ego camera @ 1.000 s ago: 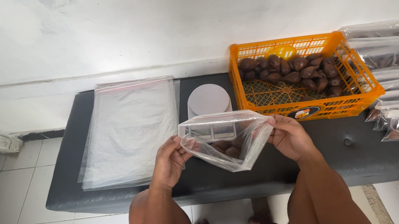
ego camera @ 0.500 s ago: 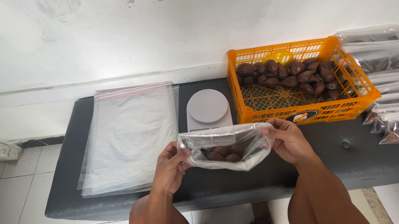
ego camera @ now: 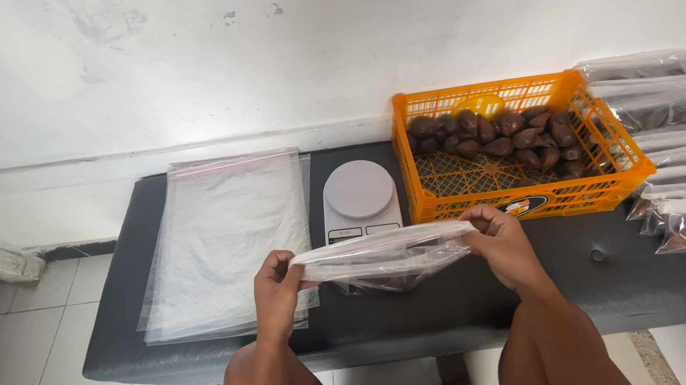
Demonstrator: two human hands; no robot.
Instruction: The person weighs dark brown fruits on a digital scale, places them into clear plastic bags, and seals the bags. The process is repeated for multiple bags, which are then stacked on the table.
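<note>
Both hands hold one clear plastic zip bag [ego camera: 387,257] with dark brown fruit in it, stretched flat above the front edge of the black padded surface [ego camera: 206,360]. The left hand [ego camera: 277,291] has its grip pinched closed on the bag's left end, and the right hand [ego camera: 500,242] has its grip pinched closed on the right end.

The bag hangs just past the front edge, over the white tiled floor [ego camera: 19,350], so a slipped pinch on either end would likely tip fruit out. An uneven pull could leave the top strip partly unsealed. The white round-topped kitchen scale [ego camera: 360,199] sits just behind the bag, and the orange plastic crate [ego camera: 529,194] of brown fruit stands near the right hand; a careless swing could knock either.
</note>
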